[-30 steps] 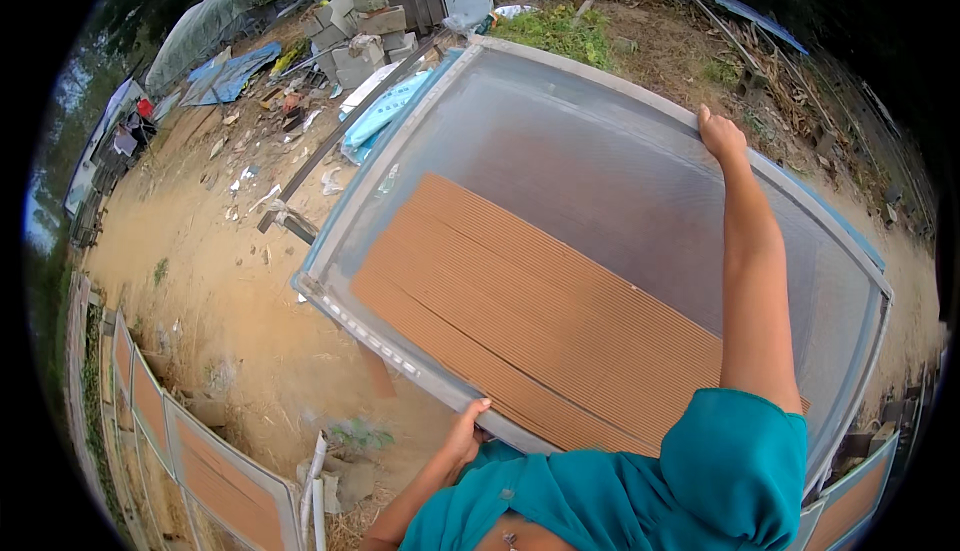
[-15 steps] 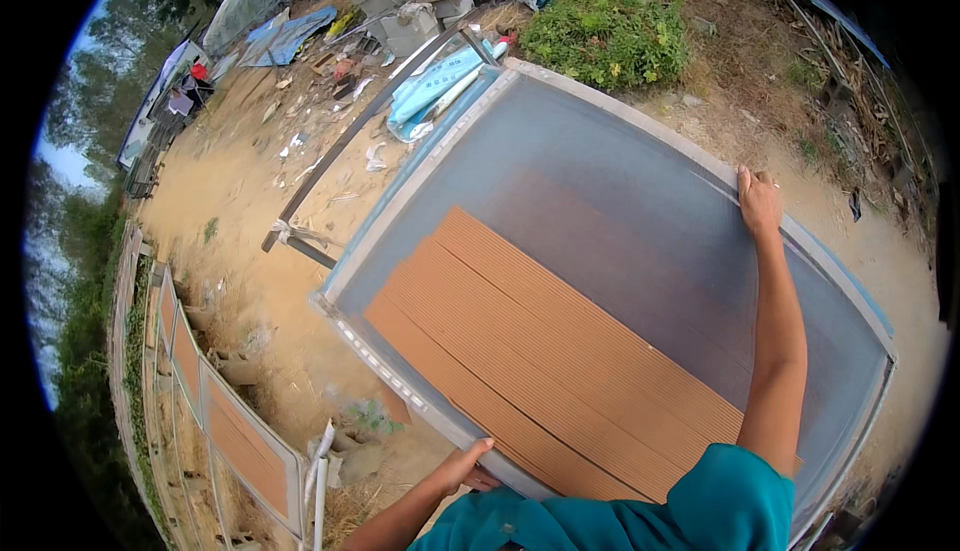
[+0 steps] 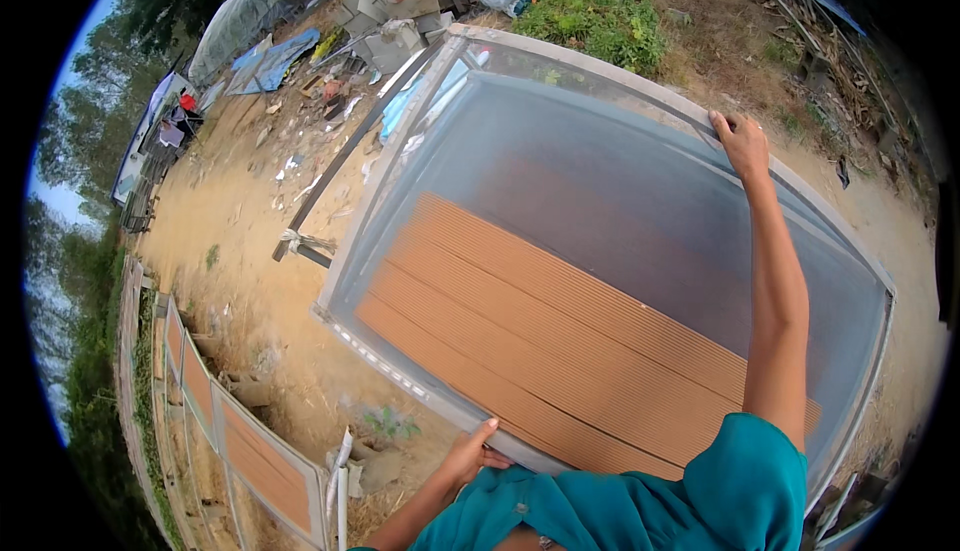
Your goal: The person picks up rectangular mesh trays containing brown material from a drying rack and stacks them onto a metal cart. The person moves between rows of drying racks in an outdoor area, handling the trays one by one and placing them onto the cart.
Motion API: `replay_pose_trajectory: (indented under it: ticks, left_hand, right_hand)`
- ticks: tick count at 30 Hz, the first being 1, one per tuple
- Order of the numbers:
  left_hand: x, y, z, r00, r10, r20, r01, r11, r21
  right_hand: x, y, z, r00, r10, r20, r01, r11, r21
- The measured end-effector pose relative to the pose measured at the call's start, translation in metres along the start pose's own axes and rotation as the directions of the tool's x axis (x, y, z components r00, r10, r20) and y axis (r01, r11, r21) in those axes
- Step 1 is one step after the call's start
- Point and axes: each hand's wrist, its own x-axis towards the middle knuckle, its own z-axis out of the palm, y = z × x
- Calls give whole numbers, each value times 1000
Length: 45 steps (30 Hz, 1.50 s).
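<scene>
1. Nearest is the teal shirt, with the near rim of the framed mesh screen just beside it.
2. The left hand grasps that near rim, thumb on top; its other fingers are partly hidden below the edge.
3. The screen lies between the two hands, spreading out to both sides in front of the body and slanting across the view.
4. A brown ribbed layer fills its nearer part, beyond the left hand; whether it rests on the mesh or shows through it, I cannot tell.
5. The right forearm crosses above the mesh, and the right hand grips the far rim, fingers bent over it.
6. Along the far strip, green plants show beyond the rim.
7. Farther left stand brown panels, dark bars and grey blocks.
</scene>
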Motion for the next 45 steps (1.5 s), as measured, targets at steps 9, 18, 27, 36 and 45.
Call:
replay_pose_trajectory:
  ticks: [9,18,27,36,45]
  left_hand:
    - [17,5,-22,1000,5,-18,-4,996,86]
    - [33,0,-22,990,46,132,-67,985,158]
    - [13,-31,-13,963,53,263,-132,947,293]
    - [15,-43,8,990,81,117,-113,947,302]
    - [34,-52,11,988,151,-4,-149,975,163]
  right_hand:
    - [-25,7,58,971,0,239,51,978,-204]
    - [-155,42,-44,995,-26,94,44,979,-198]
    - [-471,141,-226,903,403,151,-202,707,-678]
    - [-545,263,-280,492,862,-123,-831,422,-363]
    - [-516,351,-289,375,924,79,-923,363,130]
